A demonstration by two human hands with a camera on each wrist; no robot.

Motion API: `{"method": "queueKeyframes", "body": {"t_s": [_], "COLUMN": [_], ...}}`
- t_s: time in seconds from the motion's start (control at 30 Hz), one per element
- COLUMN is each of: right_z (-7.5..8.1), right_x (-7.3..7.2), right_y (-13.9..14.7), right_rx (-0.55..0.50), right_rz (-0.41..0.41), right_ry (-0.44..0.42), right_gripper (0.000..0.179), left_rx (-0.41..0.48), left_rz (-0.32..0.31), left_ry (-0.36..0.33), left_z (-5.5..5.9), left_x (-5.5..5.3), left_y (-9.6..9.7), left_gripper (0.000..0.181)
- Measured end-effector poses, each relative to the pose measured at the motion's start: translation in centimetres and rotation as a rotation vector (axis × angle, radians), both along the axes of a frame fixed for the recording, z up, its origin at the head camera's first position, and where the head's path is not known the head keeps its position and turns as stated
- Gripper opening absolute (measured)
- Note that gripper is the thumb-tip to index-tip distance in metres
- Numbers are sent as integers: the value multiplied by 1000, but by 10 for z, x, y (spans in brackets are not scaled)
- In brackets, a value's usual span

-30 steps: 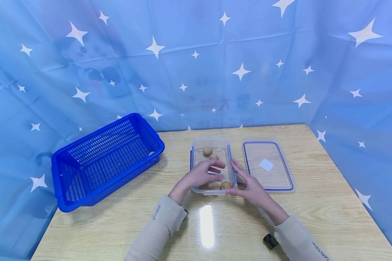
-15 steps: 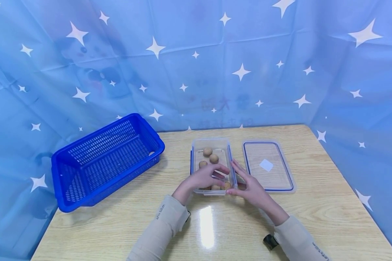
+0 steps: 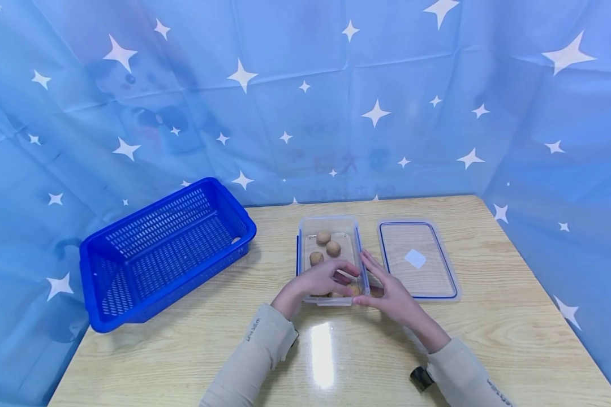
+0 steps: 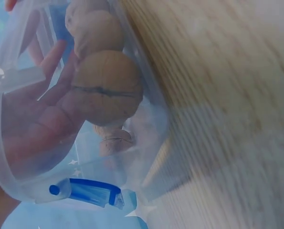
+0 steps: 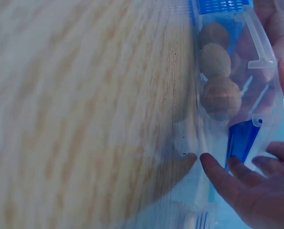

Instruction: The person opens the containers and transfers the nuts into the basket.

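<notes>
Table: wood table [image 3: 183, 339], starry blue curtain behind.
Box: clear box [image 3: 331, 226] of walnuts [image 3: 333, 248].
Left hand: your left hand [image 3: 319, 278] reaches inside the box, fingers curled; can't tell if gripping.
Right hand: your right hand [image 3: 389, 291] lies flat against its right wall, fingers straight.

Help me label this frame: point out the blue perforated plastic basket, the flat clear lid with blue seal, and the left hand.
blue perforated plastic basket [image 3: 132, 257], head view, near wall
flat clear lid with blue seal [image 3: 440, 249], head view, right blue seal
left hand [image 3: 318, 278], head view, back of hand

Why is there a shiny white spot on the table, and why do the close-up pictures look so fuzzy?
Head view: a lamp's glare streaks the glossy table between the sleeves; the rest is sharp. Left wrist view: one walnut in the clear box is crisp, while the wood grain smears. Right wrist view: the near tabletop blurs badly, and the box wall hazes the walnuts behind it.
</notes>
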State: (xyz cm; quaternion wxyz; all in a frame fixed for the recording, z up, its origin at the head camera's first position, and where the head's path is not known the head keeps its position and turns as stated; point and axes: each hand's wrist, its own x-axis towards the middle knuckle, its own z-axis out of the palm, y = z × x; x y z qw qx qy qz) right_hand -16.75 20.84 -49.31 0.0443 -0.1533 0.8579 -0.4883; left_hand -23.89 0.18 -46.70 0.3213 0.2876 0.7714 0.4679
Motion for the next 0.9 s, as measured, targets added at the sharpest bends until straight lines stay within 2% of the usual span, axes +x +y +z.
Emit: {"method": "queueKeyframes", "body": {"t_s": [0.1,0.33,0.9], "right_z": [1,1,-1], "right_x": [0,0,0], "right_y": [0,0,0], "right_rx": [-11,-18,-6], "right_rz": [5,5,0], "right_ry": [-6,-7,4], "right_gripper": [94,93,94], "left_rx": [-9,-76,-131], "left_rz": [0,-11,-18], "left_ry": [-15,36,64], "left_z": [0,-3,-6], "left_x": [0,0,-2], "left_y": [0,3,6], "left_gripper": [46,41,34]}}
